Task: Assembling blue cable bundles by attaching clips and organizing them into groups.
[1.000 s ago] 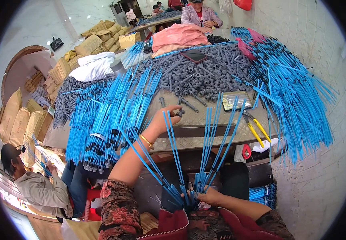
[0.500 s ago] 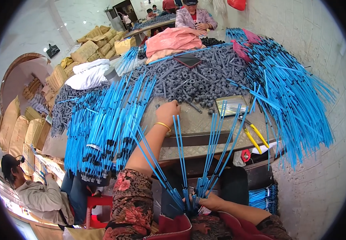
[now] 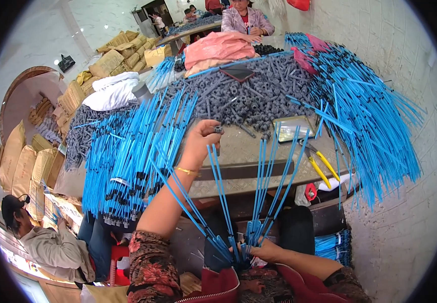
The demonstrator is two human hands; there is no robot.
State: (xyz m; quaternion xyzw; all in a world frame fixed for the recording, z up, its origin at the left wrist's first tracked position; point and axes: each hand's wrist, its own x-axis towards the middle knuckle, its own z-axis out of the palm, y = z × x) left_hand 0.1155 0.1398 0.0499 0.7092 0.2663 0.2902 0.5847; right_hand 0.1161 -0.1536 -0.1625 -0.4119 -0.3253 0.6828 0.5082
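Observation:
My left hand (image 3: 200, 144) is raised over the near edge of the table, its fingers closed on a small grey plastic fitting (image 3: 218, 130). Low in front of my body, my right hand (image 3: 263, 250) grips a bundle of thin blue rods (image 3: 253, 233). Their long ends fan upward in separate clusters, with dark bands on some of them; the bottom of the bundle is partly hidden by the hand and jacket. Beyond my left hand spreads a large heap of similar grey plastic fittings (image 3: 251, 101).
Bundled blue rods with black ends (image 3: 138, 146) lie left; a big pile of them (image 3: 370, 126) is right. Yellow-handled pliers (image 3: 324, 166), a clear-topped box (image 3: 293, 128) and a phone (image 3: 237, 73) rest on the table (image 3: 228, 191). Co-workers sit opposite and at left.
My left hand has drawn back from the edge of the heap toward me and turned, showing a grey fitting in its fingers. The rods in my right hand have tilted slightly left.

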